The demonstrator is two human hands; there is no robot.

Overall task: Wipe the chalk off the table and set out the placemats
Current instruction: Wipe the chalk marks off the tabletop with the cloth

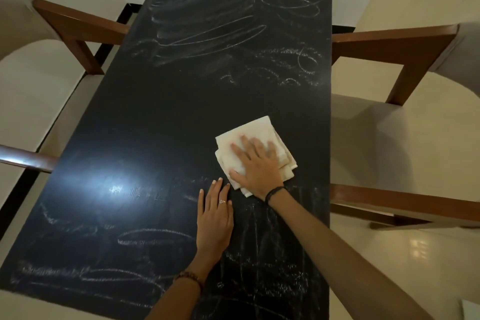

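Observation:
A long black table (161,122) runs away from me. White chalk scribbles (213,31) cover its far half, and more chalk marks (153,238) lie along the near end. The middle band looks dark and free of chalk. A folded cream cloth (259,128) lies right of centre. My right hand (255,163) presses flat on the cloth with straight, spread fingers. My left hand (214,218) rests flat on the bare tabletop just left of the cloth, fingers straight, a ring on one finger. No placemats are in view.
Wooden-armed chairs with pale upholstery flank the table: two on the left (78,26) (28,158) and two on the right (397,44) (405,202). Pale tiled floor (415,249) shows at the lower right. A lamp glare (117,187) shines on the tabletop's left side.

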